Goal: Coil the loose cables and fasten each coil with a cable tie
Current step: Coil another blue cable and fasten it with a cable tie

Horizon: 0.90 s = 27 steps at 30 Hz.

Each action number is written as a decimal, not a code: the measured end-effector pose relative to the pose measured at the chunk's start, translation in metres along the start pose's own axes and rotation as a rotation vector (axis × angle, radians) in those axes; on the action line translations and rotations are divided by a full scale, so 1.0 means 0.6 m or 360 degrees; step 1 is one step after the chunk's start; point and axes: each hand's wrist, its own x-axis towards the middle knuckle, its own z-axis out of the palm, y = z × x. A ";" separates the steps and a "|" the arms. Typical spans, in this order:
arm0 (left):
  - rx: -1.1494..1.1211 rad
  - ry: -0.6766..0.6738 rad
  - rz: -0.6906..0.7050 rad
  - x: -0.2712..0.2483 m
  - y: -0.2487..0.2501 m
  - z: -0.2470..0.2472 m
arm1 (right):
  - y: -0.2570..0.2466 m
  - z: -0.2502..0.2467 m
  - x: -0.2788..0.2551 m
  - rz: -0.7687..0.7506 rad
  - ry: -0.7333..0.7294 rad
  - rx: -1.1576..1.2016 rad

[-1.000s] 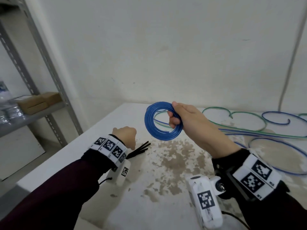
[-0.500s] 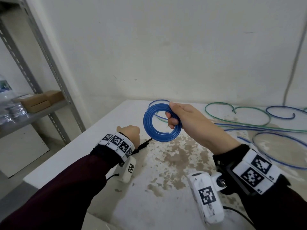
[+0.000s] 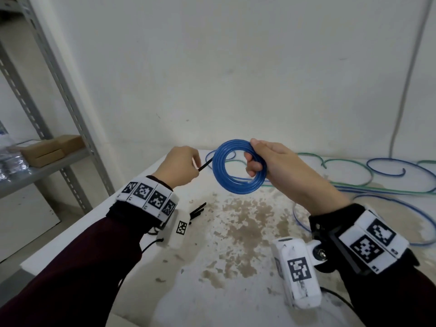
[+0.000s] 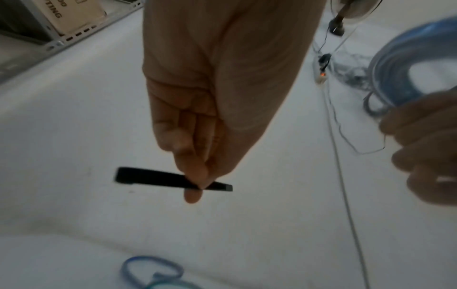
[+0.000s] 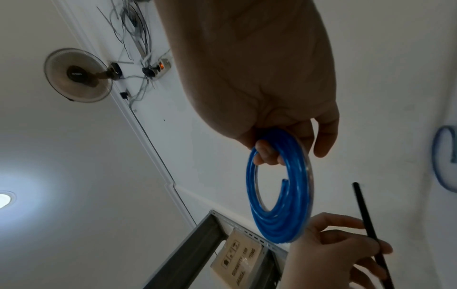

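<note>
My right hand [image 3: 262, 159] grips a coiled blue cable [image 3: 220, 171] held upright above the white table [image 3: 236, 267]; its fingers pass through the ring. In the right wrist view the blue coil [image 5: 284, 205] hangs below the right hand [image 5: 284, 148], one cable end free inside the ring. My left hand [image 3: 186, 162] pinches a black cable tie [image 3: 204, 165] just left of the coil. The left wrist view shows the tie [image 4: 158, 179] pinched near one end between thumb and fingertips [image 4: 195, 183].
More black cable ties [image 3: 197, 213] lie on the table below my left wrist. Loose blue and green cables [image 3: 377, 182] sprawl over the table's right side. A metal shelf [image 3: 47, 159] with cardboard boxes stands to the left. A wall rises behind the table.
My left hand has lifted from the pile of ties on the table with one black tie and risen to the left side of the coil. The right hand raised the coil slightly.
</note>
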 end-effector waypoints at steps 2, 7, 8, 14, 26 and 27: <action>-0.0168 0.0071 0.0114 0.001 0.032 -0.007 | -0.011 -0.025 -0.004 -0.0048 0.0052 -0.0012; -0.0527 0.0290 0.0525 0.000 0.145 -0.004 | -0.037 -0.108 -0.020 -0.0120 0.0138 -0.0088; -0.0637 0.0334 0.0584 -0.001 0.170 0.001 | -0.038 -0.125 -0.025 -0.0124 0.0131 -0.0103; -0.1353 0.0389 0.0629 0.008 0.280 0.045 | -0.055 -0.210 -0.064 -0.0065 0.0109 -0.0306; -0.1993 0.0092 0.0276 0.038 0.271 0.084 | -0.045 -0.230 -0.064 0.0023 0.0051 -0.0704; -0.1996 0.0073 0.0280 0.035 0.273 0.081 | -0.041 -0.227 -0.062 0.0022 0.0031 -0.0729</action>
